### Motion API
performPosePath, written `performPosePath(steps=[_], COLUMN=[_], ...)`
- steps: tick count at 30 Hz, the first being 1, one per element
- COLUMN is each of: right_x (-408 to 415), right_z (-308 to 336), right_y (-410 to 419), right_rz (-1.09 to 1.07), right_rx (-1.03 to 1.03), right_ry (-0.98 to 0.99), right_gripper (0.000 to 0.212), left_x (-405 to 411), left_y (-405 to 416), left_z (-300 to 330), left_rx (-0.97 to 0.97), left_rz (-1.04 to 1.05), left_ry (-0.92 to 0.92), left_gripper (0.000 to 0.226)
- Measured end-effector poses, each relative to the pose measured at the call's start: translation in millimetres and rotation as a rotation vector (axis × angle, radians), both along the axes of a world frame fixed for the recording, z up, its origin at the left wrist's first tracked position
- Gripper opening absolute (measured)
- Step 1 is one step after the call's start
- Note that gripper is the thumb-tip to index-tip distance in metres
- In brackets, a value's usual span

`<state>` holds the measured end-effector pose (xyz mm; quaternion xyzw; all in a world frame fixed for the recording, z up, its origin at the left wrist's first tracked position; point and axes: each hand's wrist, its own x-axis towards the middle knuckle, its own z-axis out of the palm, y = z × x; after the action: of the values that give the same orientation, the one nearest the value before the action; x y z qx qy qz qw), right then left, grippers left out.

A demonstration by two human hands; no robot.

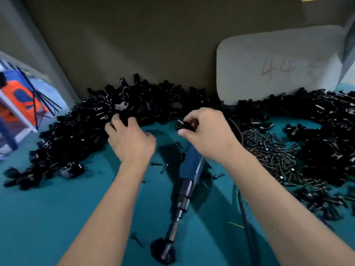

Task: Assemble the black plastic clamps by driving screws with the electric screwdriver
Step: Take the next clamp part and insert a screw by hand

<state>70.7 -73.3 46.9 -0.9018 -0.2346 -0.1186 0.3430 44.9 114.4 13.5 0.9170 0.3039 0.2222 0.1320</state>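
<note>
The right hand pinches a black clamp with a screw in it, above the teal counter. The left hand, at 9 o'clock from it, reaches with curled fingers into the clamp pile; I cannot tell if it grips one. The electric screwdriver lies at 6 o'clock from the hands, and the screws at 3 o'clock.

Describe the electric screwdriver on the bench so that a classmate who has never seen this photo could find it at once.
Start at the teal bench top, ringed at the back by heaps of black clamp parts. In the bare middle strip, between the person's two forearms, lies the electric screwdriver, its tip nearest the camera. Unlike the small black pieces around it, it is one long tool with a blue body stepping down to a dark metal shaft.
</note>
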Motion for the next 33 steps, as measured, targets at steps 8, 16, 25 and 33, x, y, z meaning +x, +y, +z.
performPosePath(steps=[8, 16, 25, 33], right_x=[-12.5, -2.0, -3.8, -5.4], right_z=[-10.1, -11.6, -16.9, -19.9], right_y=[21.9, -24.6, -52.6, -53.1], right_rz=[0.074, 0.048, 0.271, 0.402], right_rx=[0.119, 0.455, 0.604, 0.693], right_ry=[0.038, 0.181, 0.336, 0.435], right_gripper=[0.013, 0.015, 0.031, 0.03], left_x=[-7.7, -31.5, -40.8, -37.4], left_y=[19.3, -39.1, -51.9, -48.5], left_z=[-20.7, 0.2, -12.8, -8.8], left_rx=[-0.098, -1.366, -1.52, -1.448], left_rz=[-0.262, -0.514, -0.826, -0.878], left_ry=[-0.101, -0.486, -0.479, -0.507], left_gripper=[0.02, 0.044, 0.054, 0.048])
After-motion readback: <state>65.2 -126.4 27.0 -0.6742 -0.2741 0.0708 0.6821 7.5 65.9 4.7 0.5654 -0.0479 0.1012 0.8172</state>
